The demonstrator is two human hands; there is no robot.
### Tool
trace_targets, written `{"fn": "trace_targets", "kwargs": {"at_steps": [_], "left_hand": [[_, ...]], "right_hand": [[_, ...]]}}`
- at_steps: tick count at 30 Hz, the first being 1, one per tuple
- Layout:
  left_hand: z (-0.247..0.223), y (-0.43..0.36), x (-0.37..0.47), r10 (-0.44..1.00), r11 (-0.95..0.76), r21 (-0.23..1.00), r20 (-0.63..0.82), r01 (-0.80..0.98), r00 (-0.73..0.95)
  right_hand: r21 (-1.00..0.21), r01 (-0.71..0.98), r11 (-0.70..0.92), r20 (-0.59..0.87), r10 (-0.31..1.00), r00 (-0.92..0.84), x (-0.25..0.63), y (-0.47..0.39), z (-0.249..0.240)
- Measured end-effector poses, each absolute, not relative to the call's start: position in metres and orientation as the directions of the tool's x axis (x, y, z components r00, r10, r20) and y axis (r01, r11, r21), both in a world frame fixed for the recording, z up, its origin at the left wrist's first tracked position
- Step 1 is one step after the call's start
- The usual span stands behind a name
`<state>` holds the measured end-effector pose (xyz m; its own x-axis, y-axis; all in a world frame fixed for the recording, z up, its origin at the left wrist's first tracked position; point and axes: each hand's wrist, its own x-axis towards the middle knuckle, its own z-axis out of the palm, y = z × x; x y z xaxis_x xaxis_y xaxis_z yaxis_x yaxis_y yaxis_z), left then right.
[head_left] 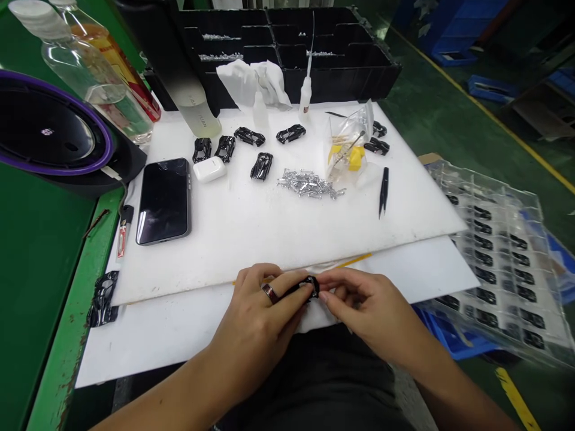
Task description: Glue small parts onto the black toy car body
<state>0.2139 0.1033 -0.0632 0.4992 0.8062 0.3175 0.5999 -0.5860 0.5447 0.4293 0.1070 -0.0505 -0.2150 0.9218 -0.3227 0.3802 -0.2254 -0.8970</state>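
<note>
A small glossy black toy car body [311, 287] is held near the front edge of the white foam board [251, 239]. My left hand [263, 317], wearing a ring, is closed around it and covers most of it. The thumb and index finger of my right hand [366, 299] pinch at its right end; whether a tiny part sits between them is hidden. Beyond my hands, more black car bodies [261, 166] lie on the foam, beside a pile of small silvery parts [309, 183]. Black tweezers [383, 191] rest to the right.
A phone [164, 202] and a white earbud case [209, 170] lie on the left. Bottles [96, 90] and a black divided bin [332, 81] stand behind. A small dropper bottle [306, 96] stands before the bin. Clear trays [503, 257] of black car bodies sit right, below.
</note>
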Motion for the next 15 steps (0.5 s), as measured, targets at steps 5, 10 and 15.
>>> {"fn": "trace_targets", "kwargs": {"at_steps": [5, 10, 15], "left_hand": [[-0.069, 0.100, 0.209, 0.785, -0.615, 0.511, 0.325, 0.601, 0.527], [-0.077, 0.100, 0.205, 0.767, -0.638, 0.478, 0.330, 0.603, 0.550], [-0.081, 0.100, 0.203, 0.761, -0.645, 0.472, 0.321, 0.601, 0.564]], "right_hand": [[-0.891, 0.409, -0.198, -0.304, 0.929, -0.212, 0.425, 0.106, -0.049], [-0.883, 0.444, -0.149, -0.267, 0.939, -0.216, 0.422, 0.109, -0.049], [-0.878, 0.466, -0.109, -0.240, 0.943, -0.230, 0.421, 0.110, -0.052]]}}
